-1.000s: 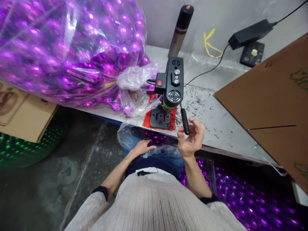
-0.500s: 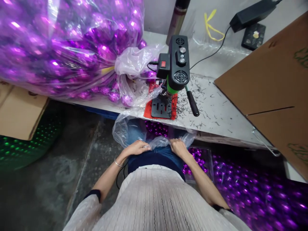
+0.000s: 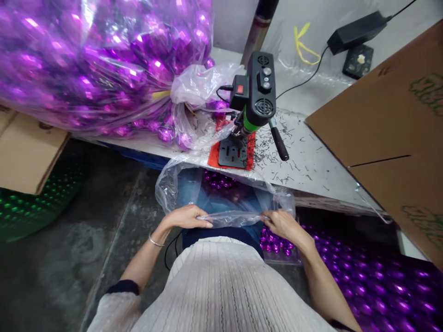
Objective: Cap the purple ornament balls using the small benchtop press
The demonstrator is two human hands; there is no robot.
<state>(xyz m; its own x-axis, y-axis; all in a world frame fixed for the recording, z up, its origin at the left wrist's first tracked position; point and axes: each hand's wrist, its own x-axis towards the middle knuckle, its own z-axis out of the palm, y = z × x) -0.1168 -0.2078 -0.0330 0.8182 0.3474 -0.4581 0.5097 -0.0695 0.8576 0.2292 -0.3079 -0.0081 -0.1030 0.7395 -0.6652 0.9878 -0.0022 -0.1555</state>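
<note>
A clear plastic bag (image 3: 235, 218) lies spread over my lap, its mouth wide. My left hand (image 3: 188, 216) pinches the near rim of the bag on the left, thumb along the edge. On the right, my right hand (image 3: 282, 223) grips the same rim, and the plastic is stretched between the two. Shiny purple balls (image 3: 219, 179) show through the bag's mouth, below the table edge. Just beyond the bag, a small black drill press (image 3: 261, 90) stands on a red mat (image 3: 214, 157) on the table.
A big tied bag of purple balls (image 3: 104, 69) fills the table's left. Dark shavings litter the white table (image 3: 311, 170). A cardboard box (image 3: 387, 124) stands at right, a power adapter (image 3: 358, 32) behind. More purple balls (image 3: 387, 281) lie low right; a green bag (image 3: 34, 212) sits left.
My hands have moved apart and slightly toward my body, drawing the bag's near rim tighter and its mouth wider. The view has shifted slightly.
</note>
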